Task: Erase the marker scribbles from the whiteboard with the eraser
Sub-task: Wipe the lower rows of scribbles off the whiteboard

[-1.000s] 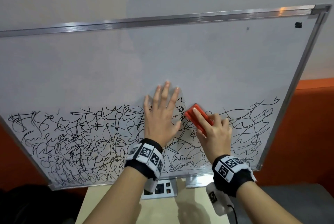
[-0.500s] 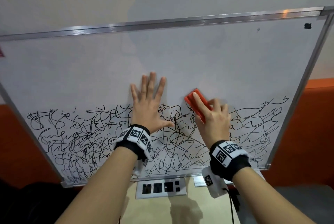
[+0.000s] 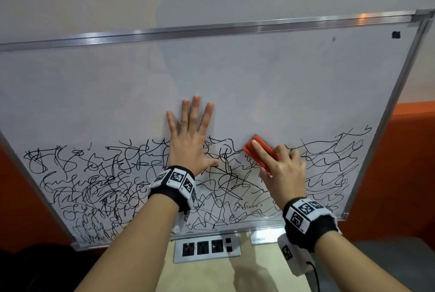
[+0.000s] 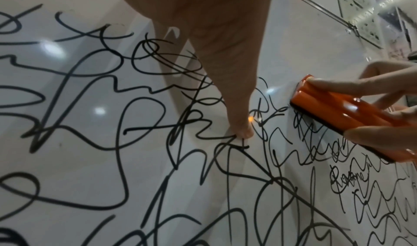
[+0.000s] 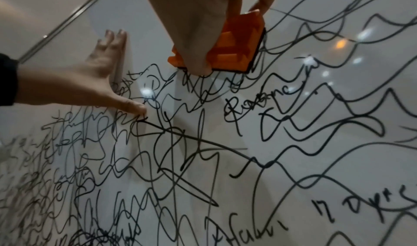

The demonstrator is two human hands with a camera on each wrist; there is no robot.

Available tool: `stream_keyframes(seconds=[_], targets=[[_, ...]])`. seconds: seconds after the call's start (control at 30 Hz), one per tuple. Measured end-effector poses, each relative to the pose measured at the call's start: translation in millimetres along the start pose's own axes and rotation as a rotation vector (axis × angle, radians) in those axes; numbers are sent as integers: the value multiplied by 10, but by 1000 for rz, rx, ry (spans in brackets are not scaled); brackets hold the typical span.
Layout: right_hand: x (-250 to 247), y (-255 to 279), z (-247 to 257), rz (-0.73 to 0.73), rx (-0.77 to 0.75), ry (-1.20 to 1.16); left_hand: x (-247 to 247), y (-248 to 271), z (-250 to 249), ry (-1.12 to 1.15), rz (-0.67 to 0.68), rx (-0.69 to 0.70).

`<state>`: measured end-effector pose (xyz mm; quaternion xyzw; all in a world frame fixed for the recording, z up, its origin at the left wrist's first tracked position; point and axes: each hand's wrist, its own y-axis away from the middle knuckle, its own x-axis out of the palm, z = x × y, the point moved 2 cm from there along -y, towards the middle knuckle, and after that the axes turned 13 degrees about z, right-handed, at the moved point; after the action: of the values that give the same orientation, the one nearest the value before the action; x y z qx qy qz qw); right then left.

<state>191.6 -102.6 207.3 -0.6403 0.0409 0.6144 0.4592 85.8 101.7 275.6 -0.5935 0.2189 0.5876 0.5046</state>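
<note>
Black scribbles (image 3: 164, 188) cover whiteboard (image 3: 259, 75) lower band. L hand (image 3: 190, 148) flat on board, fingers spread. Just right, R hand (image 3: 284, 169) pinches orange eraser (image 3: 260, 151), pad on board at scribbles' top edge, long axis up-left to down-right. Legible: "17".

whiteboard (image 3: 259, 75): metal-framed, tilted in the head view; upper part wiped bare.
scribbles (image 3: 98, 188): black marker lines spread across the lower band.
table (image 3: 202, 275): beige top seen below the board.
socket panel (image 3: 207, 247): set into the table, just under the board's lower edge.
</note>
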Motion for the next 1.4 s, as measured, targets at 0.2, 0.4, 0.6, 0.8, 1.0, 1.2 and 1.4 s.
stream_keyframes(seconds=[0.2, 0.4, 0.6, 0.8, 1.0, 1.2, 1.4], targets=[[33, 51, 24, -20, 16, -17, -7, 1, -12, 5, 4, -9], [28, 39, -50, -25, -3, -5, 13, 3, -27, -4, -1, -28], [-38, -74, 253, -2, -123, 70, -25, 9, -50, -30, 31, -45], [37, 48, 171, -32, -41, 28, -11, 20, -51, -35, 17, -54], [-95, -216, 424, -63, -19, 16, -4, 20, -44, -51, -6, -48], [-31, -20, 290, -11, -68, 36, 5, 23, -39, -72, 5, -53], [-127, -240, 463, -16, -40, 29, -5, 28, -39, -53, 5, -45]])
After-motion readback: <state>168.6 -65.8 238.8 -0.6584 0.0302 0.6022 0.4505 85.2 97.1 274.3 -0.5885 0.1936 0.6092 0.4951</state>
